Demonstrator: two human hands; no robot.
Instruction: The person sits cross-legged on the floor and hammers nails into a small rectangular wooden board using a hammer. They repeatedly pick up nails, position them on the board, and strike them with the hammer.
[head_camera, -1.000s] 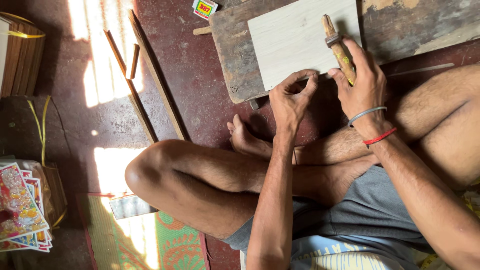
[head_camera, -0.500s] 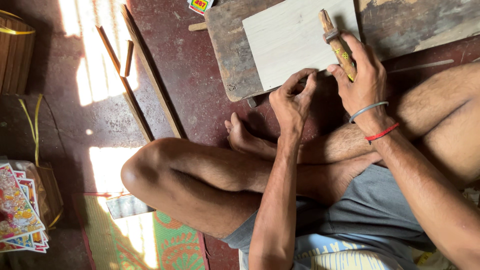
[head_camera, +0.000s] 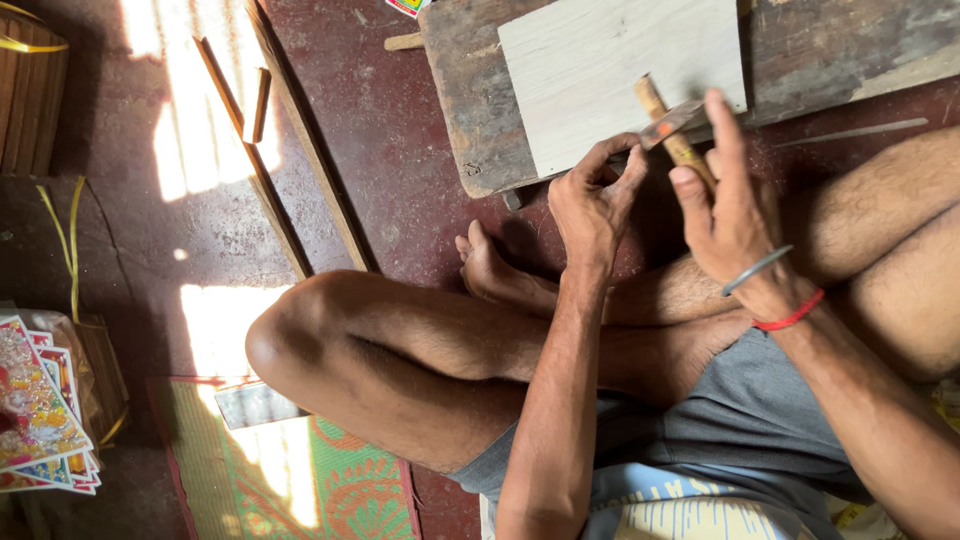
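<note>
Printed sheets (head_camera: 40, 410): one stack, cut off at left | wooden strips (head_camera: 255, 150): we count three | pale board (head_camera: 620, 75): one, on a dark plank (head_camera: 470, 110) | left hand (head_camera: 592, 205): fingertips pinched at board's edge, what they grip hidden | right hand (head_camera: 735, 210): half-open around a small wooden-handled hammer (head_camera: 672, 128), head near the pinch.

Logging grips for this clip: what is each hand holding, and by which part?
The right hand holds a small hammer with a yellowish wooden handle by the handle's lower part. The left hand has its fingertips pinched at the pale wooden board; what they pinch cannot be told.
</note>
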